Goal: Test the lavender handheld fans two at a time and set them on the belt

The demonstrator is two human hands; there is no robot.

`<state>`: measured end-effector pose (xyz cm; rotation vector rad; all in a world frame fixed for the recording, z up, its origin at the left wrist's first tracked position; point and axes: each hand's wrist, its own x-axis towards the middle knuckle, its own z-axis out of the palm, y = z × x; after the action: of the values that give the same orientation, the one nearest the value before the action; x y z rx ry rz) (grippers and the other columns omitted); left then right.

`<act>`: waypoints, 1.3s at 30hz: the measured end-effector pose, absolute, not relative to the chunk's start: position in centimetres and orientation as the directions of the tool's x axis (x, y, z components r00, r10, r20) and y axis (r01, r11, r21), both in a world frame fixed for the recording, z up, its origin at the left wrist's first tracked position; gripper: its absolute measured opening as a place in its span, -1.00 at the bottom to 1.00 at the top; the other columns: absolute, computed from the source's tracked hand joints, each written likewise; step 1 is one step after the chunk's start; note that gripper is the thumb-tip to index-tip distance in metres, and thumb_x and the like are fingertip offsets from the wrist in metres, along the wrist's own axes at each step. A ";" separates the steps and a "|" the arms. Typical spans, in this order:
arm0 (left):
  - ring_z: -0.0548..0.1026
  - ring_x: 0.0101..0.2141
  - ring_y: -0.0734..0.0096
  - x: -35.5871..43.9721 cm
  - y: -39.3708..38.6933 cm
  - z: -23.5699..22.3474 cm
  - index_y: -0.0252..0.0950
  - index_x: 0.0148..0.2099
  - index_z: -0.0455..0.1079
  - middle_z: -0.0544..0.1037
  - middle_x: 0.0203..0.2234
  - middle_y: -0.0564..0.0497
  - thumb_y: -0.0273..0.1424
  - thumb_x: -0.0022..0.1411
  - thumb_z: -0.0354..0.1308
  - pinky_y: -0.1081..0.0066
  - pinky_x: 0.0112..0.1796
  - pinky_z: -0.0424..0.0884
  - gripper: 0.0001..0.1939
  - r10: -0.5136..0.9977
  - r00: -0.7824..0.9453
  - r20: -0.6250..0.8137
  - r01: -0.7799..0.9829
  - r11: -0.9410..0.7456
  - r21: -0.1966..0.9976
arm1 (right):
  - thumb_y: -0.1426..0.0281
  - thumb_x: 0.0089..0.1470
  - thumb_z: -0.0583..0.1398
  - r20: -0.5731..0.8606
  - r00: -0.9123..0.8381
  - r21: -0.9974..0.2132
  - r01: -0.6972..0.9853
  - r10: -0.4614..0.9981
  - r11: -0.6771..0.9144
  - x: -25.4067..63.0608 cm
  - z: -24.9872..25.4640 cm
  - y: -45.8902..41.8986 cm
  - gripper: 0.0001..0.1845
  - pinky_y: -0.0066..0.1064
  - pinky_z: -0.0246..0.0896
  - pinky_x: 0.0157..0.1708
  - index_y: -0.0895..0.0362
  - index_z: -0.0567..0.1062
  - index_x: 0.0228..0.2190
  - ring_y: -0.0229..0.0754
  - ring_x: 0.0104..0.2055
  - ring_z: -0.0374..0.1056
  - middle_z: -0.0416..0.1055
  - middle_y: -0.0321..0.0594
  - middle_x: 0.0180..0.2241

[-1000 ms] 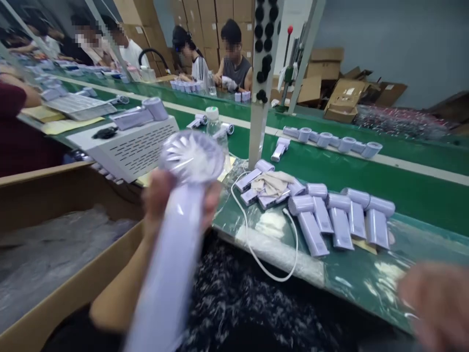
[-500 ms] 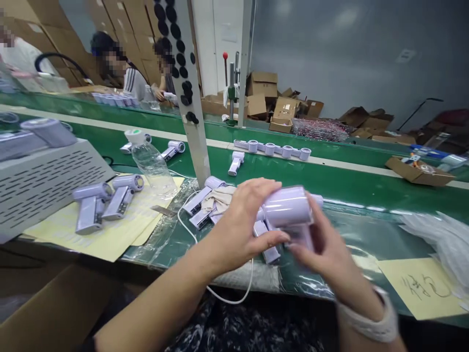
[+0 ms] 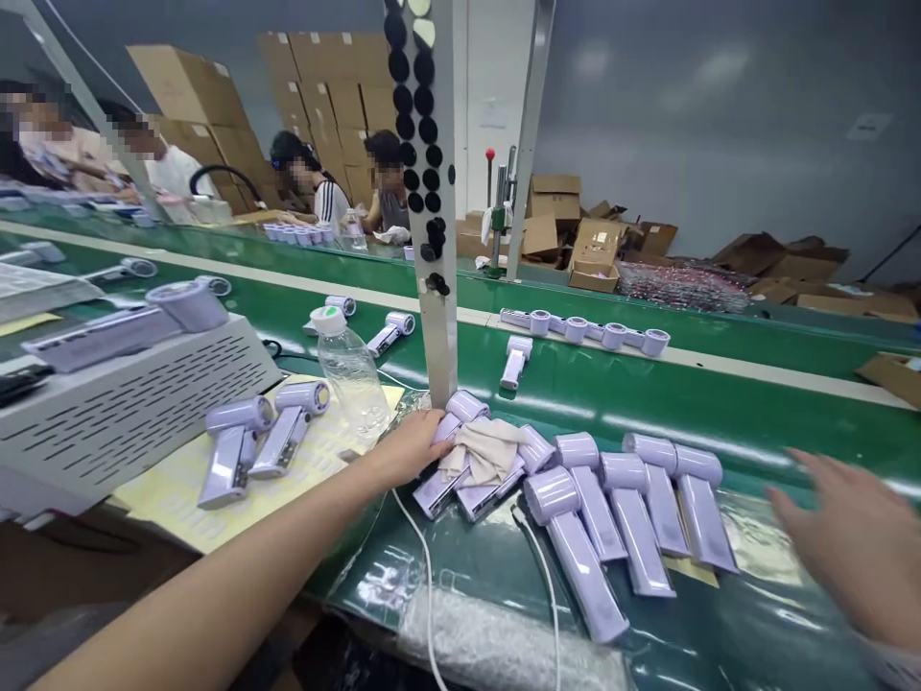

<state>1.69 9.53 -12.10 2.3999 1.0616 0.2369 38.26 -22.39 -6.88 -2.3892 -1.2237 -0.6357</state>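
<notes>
My left hand (image 3: pixel 409 449) reaches to the pile beside the post, its fingers closed around the handle of a lavender handheld fan (image 3: pixel 467 406). A crumpled beige cloth (image 3: pixel 490 449) lies over neighbouring fans, partly hiding them. To the right of the cloth, several more lavender fans (image 3: pixel 591 576) rest side by side on the bench, heads away from me. At the right, my right hand (image 3: pixel 853 542) is held over the bench, slightly blurred, fingers apart and holding nothing. A white cable (image 3: pixel 536 547) runs between the cloth-covered fans and the row.
A metal post (image 3: pixel 436 326) rises from the bench. On the left are a plastic bottle (image 3: pixel 352 379), two fans (image 3: pixel 230 461) on yellow sheets and a slotted grey box (image 3: pixel 144 403). Behind runs a green conveyor (image 3: pixel 604 389) carrying fans. Co-workers sit across it.
The fan that both hands held has left them. My left hand has moved left to the pile, and my right hand has swung right and opened. The view has shifted.
</notes>
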 end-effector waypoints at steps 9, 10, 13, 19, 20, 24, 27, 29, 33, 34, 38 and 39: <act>0.60 -0.09 -0.02 -6.3 5.9 -10.2 -0.25 0.18 0.39 0.63 -0.06 -0.19 -0.04 0.09 0.38 0.17 -0.15 0.56 -0.32 0.733 0.679 -0.047 0.218 -0.140 0.966 | 0.22 0.40 0.23 0.132 0.231 -0.173 0.963 0.964 -0.207 27.8 -8.0 4.8 -0.65 -0.08 0.49 -0.02 0.16 0.51 0.08 -0.04 -0.01 0.51 0.50 -0.09 0.05; 0.61 -0.21 0.05 -8.0 5.5 -10.5 -0.26 0.06 0.46 0.65 -0.17 -0.16 -0.03 0.03 0.44 0.24 -0.25 0.55 -0.37 0.710 0.697 -0.104 0.176 -0.029 0.984 | 0.23 0.40 0.23 0.100 0.208 -0.204 0.961 0.973 -0.185 27.0 -8.1 5.9 -0.65 -0.10 0.51 -0.05 0.17 0.51 0.08 -0.04 -0.02 0.52 0.50 -0.09 0.04; 0.57 -0.37 0.22 -11.9 4.5 -11.4 -0.29 -0.17 0.55 0.65 -0.33 -0.11 0.00 -0.03 0.51 0.34 -0.35 0.52 -0.46 0.742 0.644 -0.186 0.075 0.181 0.981 | 0.24 0.37 0.26 0.054 0.194 -0.279 0.945 0.980 -0.171 26.1 -7.5 6.8 -0.67 -0.13 0.52 -0.07 0.17 0.52 0.05 -0.06 -0.05 0.52 0.51 -0.10 0.03; 0.56 -0.45 0.37 -9.9 1.3 -10.9 -0.32 -0.15 0.58 0.64 -0.45 -0.06 0.19 0.10 0.34 0.42 -0.34 0.54 -0.36 0.774 0.607 -0.177 -0.266 0.409 0.873 | 0.31 0.48 0.02 0.128 0.234 -0.399 0.902 0.964 -0.166 24.7 -3.7 0.3 -0.66 -0.14 0.44 -0.13 0.16 0.57 -0.09 -0.02 -0.18 0.52 0.56 -0.13 -0.21; 0.59 -0.43 0.36 -8.6 0.7 -10.8 -0.34 -0.12 0.59 0.66 -0.41 -0.09 0.19 0.11 0.33 0.42 -0.31 0.55 -0.35 0.754 0.637 -0.161 -0.303 0.436 0.847 | 0.31 0.46 0.02 0.137 0.221 -0.412 0.899 0.966 -0.148 23.5 -3.4 -1.9 -0.66 -0.14 0.43 -0.16 0.14 0.58 -0.09 0.01 -0.20 0.52 0.57 -0.13 -0.24; 0.60 0.06 0.10 -3.7 -1.5 -10.6 -0.31 -0.05 0.59 0.65 0.05 -0.17 0.14 0.10 0.38 0.25 0.08 0.54 -0.37 0.745 0.663 -0.074 -0.524 0.532 0.665 | 0.35 0.41 0.03 0.336 0.045 -0.395 0.913 0.941 0.098 17.0 -4.8 -10.7 -0.66 0.00 0.41 -0.01 0.05 0.61 -0.07 0.13 0.04 0.46 0.51 0.03 0.03; 0.50 0.20 -0.01 -2.3 -2.6 -11.0 -0.28 -0.20 0.55 0.66 0.02 -0.14 0.19 0.10 0.34 0.15 0.20 0.45 -0.40 0.761 0.649 -0.024 -0.613 0.541 0.576 | 0.43 0.39 0.04 0.349 -0.148 -0.344 0.898 0.925 0.274 14.2 -7.0 -13.9 -0.57 0.04 0.42 0.08 0.00 0.49 0.18 0.13 0.22 0.38 0.42 0.06 0.22; 0.55 0.14 -0.07 -2.5 -3.1 -11.2 -0.26 -0.23 0.51 0.68 -0.06 -0.12 0.21 0.12 0.31 0.06 0.15 0.48 -0.41 0.770 0.637 -0.034 -0.604 0.525 0.600 | 0.40 0.35 0.12 0.336 -0.104 -0.323 0.921 0.936 0.218 14.5 -8.6 -13.9 -0.52 0.11 0.40 0.13 0.11 0.40 0.26 0.16 0.22 0.40 0.47 0.11 0.18; 0.60 0.03 -0.14 -3.5 -3.8 -11.3 -0.23 -0.29 0.43 0.68 -0.10 -0.14 0.30 0.05 0.29 -0.01 0.03 0.54 -0.35 0.815 0.577 -0.051 -0.569 0.447 0.690 | 0.51 0.19 0.22 0.358 0.071 -0.112 0.993 0.931 -0.032 16.3 -11.1 -12.3 -0.85 0.38 0.04 0.31 0.28 0.59 -0.23 0.49 0.38 0.16 0.34 0.42 0.26; 0.61 0.01 -0.14 -3.7 -3.9 -11.3 -0.23 -0.31 0.42 0.68 -0.12 -0.15 0.33 0.00 0.29 -0.01 0.02 0.54 -0.31 0.828 0.560 -0.041 -0.570 0.421 0.706 | 0.54 0.19 0.19 0.356 0.053 -0.099 0.995 0.933 -0.019 16.3 -11.3 -12.2 -0.87 0.39 -0.03 0.34 0.26 0.57 -0.31 0.51 0.42 0.08 0.29 0.43 0.30; 0.62 -0.01 -0.13 -3.8 -3.9 -11.1 -0.25 -0.34 0.42 0.68 -0.18 -0.17 0.37 -0.12 0.33 0.01 0.04 0.53 -0.26 0.860 0.510 0.013 -0.593 0.340 0.730 | 0.35 0.32 0.14 0.279 0.087 -0.525 0.847 0.956 0.076 14.6 -10.4 -14.3 -0.80 0.04 0.42 -0.05 0.12 0.51 -0.33 0.20 -0.01 0.51 0.59 0.14 -0.11; 0.61 0.01 -0.13 -3.8 -3.8 -10.9 -0.25 -0.33 0.44 0.68 -0.17 -0.17 0.35 -0.11 0.34 0.01 0.05 0.53 -0.27 0.867 0.499 0.024 -0.609 0.330 0.721 | 0.26 0.35 0.13 0.162 0.078 -0.685 0.726 0.984 0.056 14.0 -9.9 -15.2 -0.77 -0.12 0.44 -0.26 0.10 0.49 -0.30 0.07 -0.25 0.52 0.57 -0.04 -0.33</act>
<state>-3.77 -3.83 -10.95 0.7411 0.4010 0.9990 13.98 -15.19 -9.87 -1.7251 -1.7028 0.5187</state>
